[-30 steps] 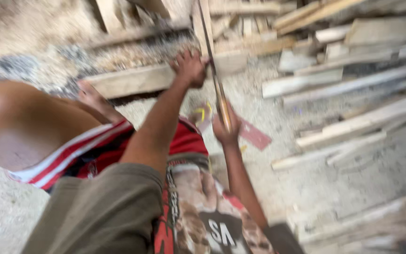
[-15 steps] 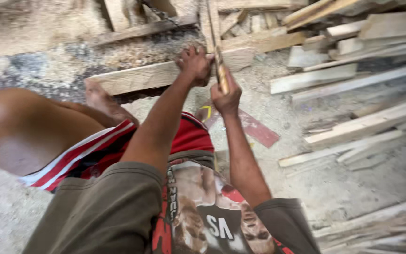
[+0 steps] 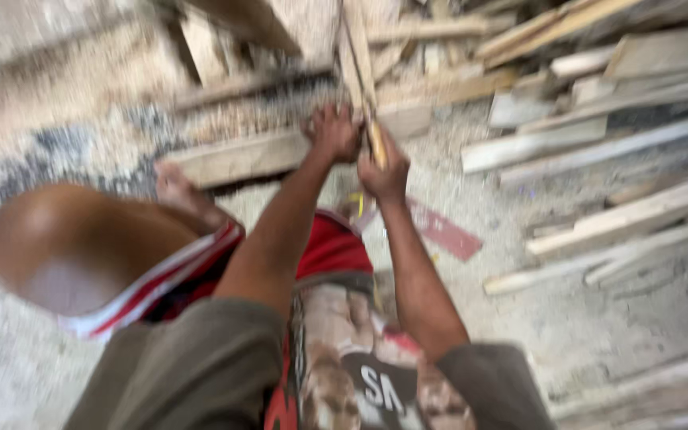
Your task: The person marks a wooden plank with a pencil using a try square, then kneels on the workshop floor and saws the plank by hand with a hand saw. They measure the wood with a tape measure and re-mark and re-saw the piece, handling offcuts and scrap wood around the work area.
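Nearest to me are my olive sleeves and the printed front of my shirt (image 3: 360,374), with red shorts (image 3: 324,251) beneath it and my bare knee (image 3: 81,243) out to the left; my foot (image 3: 181,187) rests on the dusty floor (image 3: 599,326) just beyond it. Both arms reach forward. My right hand (image 3: 384,171) has its grip closed around a yellowish tool handle (image 3: 377,143) (the view is blurred, so I cannot tell what kind of tool it is). Just beyond and to the left, my left hand (image 3: 334,131) has its grip closed around the lower end of a narrow wooden slat (image 3: 357,52), which stands nearly upright and leans slightly away from me. The two hands sit close beside each other. Under them a thick wooden plank (image 3: 240,158) lies crosswise on the floor, and a flat reddish piece (image 3: 443,231) lies to the right of my right forearm. Farther off, at the right and top, a loose pile of pale boards (image 3: 599,135) is strewn over sawdust.
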